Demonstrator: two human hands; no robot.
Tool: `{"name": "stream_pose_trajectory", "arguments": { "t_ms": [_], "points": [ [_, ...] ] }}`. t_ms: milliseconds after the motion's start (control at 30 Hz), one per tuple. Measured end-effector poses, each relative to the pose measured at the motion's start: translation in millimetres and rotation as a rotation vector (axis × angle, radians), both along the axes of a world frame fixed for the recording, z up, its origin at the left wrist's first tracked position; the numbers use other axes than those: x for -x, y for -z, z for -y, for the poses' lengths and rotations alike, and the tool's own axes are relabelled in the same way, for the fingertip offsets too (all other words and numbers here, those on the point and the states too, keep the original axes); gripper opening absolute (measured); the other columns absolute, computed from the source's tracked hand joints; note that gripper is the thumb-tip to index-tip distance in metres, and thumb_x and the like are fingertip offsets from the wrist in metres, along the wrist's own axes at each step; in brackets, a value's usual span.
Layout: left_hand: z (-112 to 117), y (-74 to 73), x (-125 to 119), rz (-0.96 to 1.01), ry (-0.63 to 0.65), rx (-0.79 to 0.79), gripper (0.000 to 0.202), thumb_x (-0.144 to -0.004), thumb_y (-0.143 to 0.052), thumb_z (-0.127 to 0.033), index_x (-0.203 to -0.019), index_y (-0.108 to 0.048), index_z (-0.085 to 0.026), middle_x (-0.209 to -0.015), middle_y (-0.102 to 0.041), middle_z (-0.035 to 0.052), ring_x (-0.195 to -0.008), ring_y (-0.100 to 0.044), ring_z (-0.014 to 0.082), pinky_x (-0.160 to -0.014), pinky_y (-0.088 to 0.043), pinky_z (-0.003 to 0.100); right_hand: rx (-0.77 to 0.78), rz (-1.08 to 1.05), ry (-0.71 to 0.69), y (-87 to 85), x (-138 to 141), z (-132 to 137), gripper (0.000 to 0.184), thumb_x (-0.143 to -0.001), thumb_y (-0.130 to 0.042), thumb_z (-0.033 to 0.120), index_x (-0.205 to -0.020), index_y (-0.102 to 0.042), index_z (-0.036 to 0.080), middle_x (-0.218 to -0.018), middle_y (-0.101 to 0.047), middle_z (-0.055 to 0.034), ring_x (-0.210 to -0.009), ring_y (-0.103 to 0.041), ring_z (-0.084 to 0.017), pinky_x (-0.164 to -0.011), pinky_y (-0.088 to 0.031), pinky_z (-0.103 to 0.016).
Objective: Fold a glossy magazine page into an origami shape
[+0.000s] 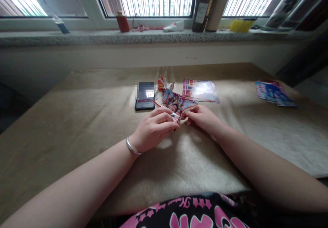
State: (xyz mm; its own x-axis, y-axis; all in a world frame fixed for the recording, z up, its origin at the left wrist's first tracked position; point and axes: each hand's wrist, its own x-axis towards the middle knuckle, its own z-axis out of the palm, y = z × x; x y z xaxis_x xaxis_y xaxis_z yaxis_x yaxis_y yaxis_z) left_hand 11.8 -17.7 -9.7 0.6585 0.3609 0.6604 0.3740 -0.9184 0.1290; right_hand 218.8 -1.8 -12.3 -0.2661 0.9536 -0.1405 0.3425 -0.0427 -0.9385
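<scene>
Pinching a folded paper (172,99), the left hand (155,127) and right hand (202,118) are well inside the tabletop (77,125) edges; on the windowsill (97,38), a jar (202,12) has unclear contents.

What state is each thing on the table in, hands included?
Glossy multicoloured printed paper: folded, in both hands.
Left hand: fingers over its near left edge.
Right hand: pinching its right side.
Orange-and-white folded paper piece: pointed tips raised.
Black rectangular phone: screen side showing; lit or dark, unclear.
Pink glossy printed sheets: stacked flat.
Blue glossy printed leaflets: overlapping, lying flat.
</scene>
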Motion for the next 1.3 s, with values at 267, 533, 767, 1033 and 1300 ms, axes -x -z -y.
{"name": "stream_pose_trajectory", "arguments": {
  "t_ms": [267, 533, 767, 1033, 1300],
  "points": [
    [-2, 7.1, 0, 0.012, -0.154, 0.126, 0.038, -0.078, -0.058, -0.01, -0.114, -0.054, -0.019, -0.078, -0.064, -0.0008, -0.08, -0.06, 0.0148, -0.097, -0.042, 0.041, -0.056, -0.059, -0.03, -0.8, -11, -4, 0.016, -0.07, -0.056, 0.028, -0.071, -0.064, 0.014, -0.07, -0.067, -0.0032, -0.055, -0.056, -0.011, -0.05, -0.044, -0.022],
    [-4, 8.0, 0, -0.11, -0.157, 0.129, 0.022, -0.082, -0.054, -0.012, -0.101, -0.063, -0.019, -0.09, -0.065, 0.0049, -0.085, -0.059, 0.0175, -0.092, -0.043, 0.042, -0.068, 0.067, -0.098, -6.9, -25, -9, 0.017, -0.071, -0.061, 0.028, -0.081, -0.064, 0.015, -0.069, -0.066, -0.0028, -0.053, -0.056, -0.011, -0.047, -0.045, -0.023],
    [-1, 7.7, -1, -0.248, -0.09, 0.13, 0.022, -0.09, -0.047, -0.017, -0.099, -0.065, -0.023, -0.092, -0.061, 0.0048, -0.087, -0.056, 0.017, -0.091, -0.043, 0.041, -0.526, 0.195, 0.052, -4.8, -32, -9, 0.078, -0.069, -0.066, 0.024, -0.138, -0.03, 0.028, -0.14, -0.038, -0.013, -0.098, -0.059, -0.022, -0.063, -0.055, -0.032],
    [4, 2.2, -1, -0.357, 0.019, 0.308, 0.028, -0.085, -0.053, -0.024, -0.112, -0.06, -0.02, -0.109, -0.059, 0.0083, -0.102, -0.054, 0.0216, -0.09, -0.046, 0.04, -0.801, 0.654, -0.512, -19.3, -37, -5, 0.013, -0.079, -0.062, 0.026, -0.088, -0.07, 0.024, -0.089, -0.07, -0.0028, -0.085, -0.062, -0.018, -0.082, -0.046, -0.035],
    [5, 4.7, -4, -0.345, 0.054, 0.328, 0.024, -0.087, -0.053, -0.024, -0.111, -0.057, -0.019, -0.131, -0.052, 0.008, -0.125, -0.042, 0.0235, -0.106, -0.036, 0.047, -0.711, 0.719, -0.499, -14.6, -33, -2, 0.009, -0.073, -0.065, 0.023, -0.081, -0.07, 0.023, -0.086, -0.068, -0.0018, -0.078, -0.062, -0.016, -0.071, -0.044, -0.027]
  ]
}}
